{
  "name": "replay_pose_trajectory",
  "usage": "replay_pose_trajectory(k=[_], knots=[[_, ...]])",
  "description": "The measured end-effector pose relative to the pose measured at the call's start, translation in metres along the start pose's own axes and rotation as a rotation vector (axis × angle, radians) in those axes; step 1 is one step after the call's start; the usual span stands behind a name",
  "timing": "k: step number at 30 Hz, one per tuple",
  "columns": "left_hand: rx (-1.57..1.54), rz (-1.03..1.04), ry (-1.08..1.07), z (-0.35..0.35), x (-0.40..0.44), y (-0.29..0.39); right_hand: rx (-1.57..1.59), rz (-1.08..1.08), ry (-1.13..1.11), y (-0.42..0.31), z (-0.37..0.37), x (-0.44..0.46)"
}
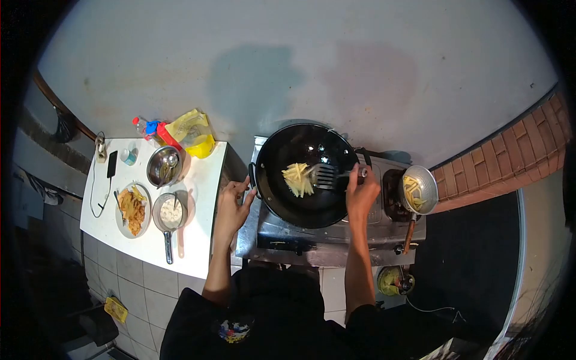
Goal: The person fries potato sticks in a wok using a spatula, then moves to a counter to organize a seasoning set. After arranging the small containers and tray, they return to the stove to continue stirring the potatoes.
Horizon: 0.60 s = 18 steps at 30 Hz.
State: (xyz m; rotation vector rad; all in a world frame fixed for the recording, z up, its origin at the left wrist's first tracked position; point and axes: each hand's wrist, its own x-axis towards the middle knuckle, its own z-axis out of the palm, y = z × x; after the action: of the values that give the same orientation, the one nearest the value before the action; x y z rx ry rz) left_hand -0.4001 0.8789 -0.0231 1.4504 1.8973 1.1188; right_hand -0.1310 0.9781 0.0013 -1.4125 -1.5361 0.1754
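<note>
A large black wok (300,210) sits on the steel stove (366,225). Pale cut fries (297,180) lie in a small heap inside it, left of its middle. My right hand (363,191) is closed round the handle of a slotted spatula (324,176), whose head is in the wok beside the fries. At the wok's left side, my left hand (233,204) has its fingers at the black loop handle (252,178), gripping it.
Right of the wok, a metal strainer (429,180) holds more fries. On the white table (144,249) at left stand a plate of fried food (133,210), a metal bowl (164,167), a small pan (170,213), bottles and a yellow bag (195,133).
</note>
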Motion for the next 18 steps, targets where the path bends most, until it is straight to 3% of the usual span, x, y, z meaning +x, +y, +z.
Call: replay_pose_trajectory(k=[3, 7, 9, 11, 15, 18], knots=[[0.001, 0.023, 0.010, -0.001, 0.000, 0.006, 0.175, 0.205, -0.015, -0.007, 0.005, -0.004], [-0.008, 0.031, 0.005, -0.004, 0.000, 0.006, 0.041, 0.025, 0.058, -0.002, -0.011, 0.000], [0.021, 0.042, 0.010, -0.002, 0.000, 0.002, 0.006, 0.086, 0.024, -0.003, -0.011, -0.003], [-0.004, 0.050, 0.012, -0.001, 0.000, -0.001, 0.006, -0.079, 0.060, -0.001, -0.003, -0.008], [-0.001, 0.027, 0.005, -0.002, 0.000, 0.000, 0.203, 0.276, -0.041, -0.019, -0.011, -0.009], [-0.046, 0.050, 0.021, -0.001, 0.001, -0.004, 0.108, 0.138, 0.023, -0.013, -0.022, -0.009]])
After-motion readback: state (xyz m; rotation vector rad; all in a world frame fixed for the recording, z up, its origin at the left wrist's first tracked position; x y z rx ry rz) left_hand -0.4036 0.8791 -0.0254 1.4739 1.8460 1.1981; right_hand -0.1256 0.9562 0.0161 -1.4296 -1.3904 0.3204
